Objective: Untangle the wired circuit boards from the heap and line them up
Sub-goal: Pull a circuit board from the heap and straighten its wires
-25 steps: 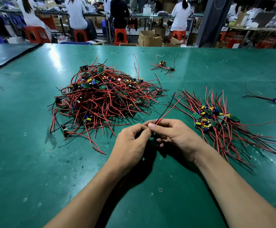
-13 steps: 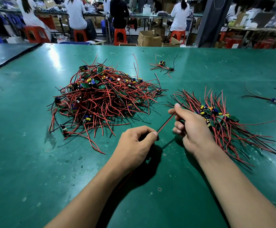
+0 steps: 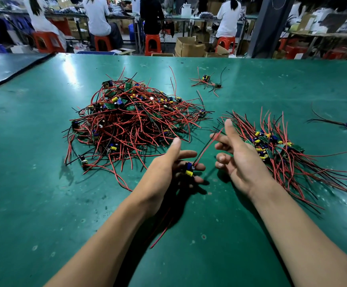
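Circuit board (image 3: 189,170) sits inside left grip (image 3: 164,168), curled round it; right grip (image 3: 238,156) spread, just beside board's red wire (image 3: 207,147).

Bright overhead light, glare on green table (image 3: 73,75), wide-angle edge bending

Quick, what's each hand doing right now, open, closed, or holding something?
Left hand: holding a small circuit board between its fingers, thumb lifted.
Right hand: open, fingers spread, gripping nothing.
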Available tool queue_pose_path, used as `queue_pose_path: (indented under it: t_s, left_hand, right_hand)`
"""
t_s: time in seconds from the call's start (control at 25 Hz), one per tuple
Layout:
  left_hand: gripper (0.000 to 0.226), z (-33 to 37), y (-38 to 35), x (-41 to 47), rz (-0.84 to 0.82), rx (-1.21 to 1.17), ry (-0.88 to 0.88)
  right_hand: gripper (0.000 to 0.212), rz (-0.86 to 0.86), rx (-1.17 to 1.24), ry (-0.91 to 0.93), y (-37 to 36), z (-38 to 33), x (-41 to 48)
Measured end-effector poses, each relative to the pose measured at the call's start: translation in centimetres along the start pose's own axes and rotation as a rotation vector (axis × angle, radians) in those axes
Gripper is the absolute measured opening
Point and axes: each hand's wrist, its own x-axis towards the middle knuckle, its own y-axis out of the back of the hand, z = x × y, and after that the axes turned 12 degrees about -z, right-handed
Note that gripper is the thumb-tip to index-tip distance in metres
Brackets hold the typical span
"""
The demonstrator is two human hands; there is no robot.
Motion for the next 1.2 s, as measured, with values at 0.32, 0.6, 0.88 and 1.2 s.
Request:
queue_pose_path:
  t_s: [0.32, 0.6, 0.88, 1.2]
  left_hand:
    - [0.080, 0.5, 0.7, 0.4, 0.009, -0.110, -0.025]
    - [0.078, -0.1, 0.6, 0.9, -0.020, -0.206, -0.096]
    - [0.077, -0.6, 0.4, 1.1, -0.031, -0.150, -0.073]
    - [0.069, -0.3, 0.1, 0.8, 0.050, -0.074, -0.040]
  right_hand:
    - [0.067, -0.017, -0.083, 0.003, -0.1, 0.1, -0.2]
    - [0.047, -0.224, -0.328, -0.028, -3.1, 1.1, -2.7]
    - [0.035, 0.001, -0.627, 0.224, -2.9, 1.2, -2.1]
    - [0.025, 0.512, -0.915, 0.263, 3.4, -1.8, -0.5]
